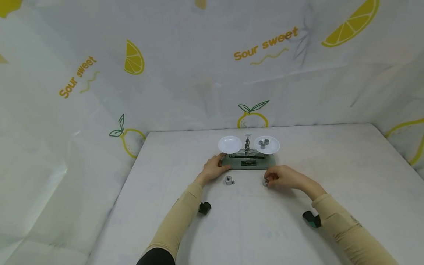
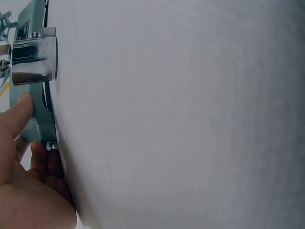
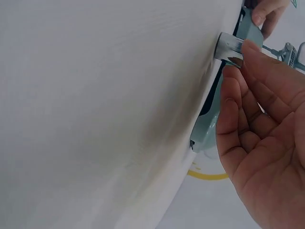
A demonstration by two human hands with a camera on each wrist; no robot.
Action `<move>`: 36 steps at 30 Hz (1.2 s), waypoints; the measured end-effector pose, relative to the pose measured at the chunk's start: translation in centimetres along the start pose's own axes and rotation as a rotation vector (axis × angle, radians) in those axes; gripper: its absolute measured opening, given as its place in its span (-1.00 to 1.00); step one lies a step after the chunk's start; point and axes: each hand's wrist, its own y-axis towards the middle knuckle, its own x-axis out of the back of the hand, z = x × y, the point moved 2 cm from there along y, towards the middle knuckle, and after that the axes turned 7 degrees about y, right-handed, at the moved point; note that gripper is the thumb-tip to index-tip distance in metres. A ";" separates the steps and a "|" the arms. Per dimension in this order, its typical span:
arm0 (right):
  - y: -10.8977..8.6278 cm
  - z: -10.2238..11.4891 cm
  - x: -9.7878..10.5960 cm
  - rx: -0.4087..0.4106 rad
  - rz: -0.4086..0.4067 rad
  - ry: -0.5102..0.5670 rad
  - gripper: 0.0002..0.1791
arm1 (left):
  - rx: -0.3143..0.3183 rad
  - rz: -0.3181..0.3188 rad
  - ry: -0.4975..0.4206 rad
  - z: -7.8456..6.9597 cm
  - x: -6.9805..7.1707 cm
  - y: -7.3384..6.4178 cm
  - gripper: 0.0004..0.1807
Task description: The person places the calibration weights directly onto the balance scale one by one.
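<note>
A small balance scale (image 1: 261, 163) with a grey-green base and two white pans stands towards the back of the table. My left hand (image 1: 213, 168) grips the base's left end, the thumb on its front and the other fingers curled at the end. Small metal weights (image 1: 263, 144) sit in the right pan (image 1: 274, 147). In front of the scale, my right hand (image 1: 281, 177) pinches a cylindrical metal weight (image 3: 228, 46) between thumb and fingertips, close over the tabletop. Another knobbed weight (image 1: 228, 180) stands front left of the scale, with a tiny weight (image 1: 233, 182) beside it.
The table (image 1: 238, 228) has a white cover. Behind it hangs a white sheet (image 1: 185, 92) printed with lemons and lettering. A black device (image 1: 205, 208) shows by the left sleeve, and a similar one (image 1: 311, 219) by the right sleeve.
</note>
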 end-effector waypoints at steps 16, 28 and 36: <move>0.5 0.0 -0.9 0.013 -0.003 -0.055 -0.85 | 0.003 0.009 0.005 0.2 -0.2 -0.2 -0.32; 0.1 1.0 -0.6 0.053 -0.028 -0.131 -0.87 | -0.003 0.018 0.021 -0.1 -0.1 0.0 -0.32; -0.4 2.4 0.9 0.060 -0.081 -0.163 -0.82 | 0.002 0.011 0.041 -0.2 0.2 0.0 -0.33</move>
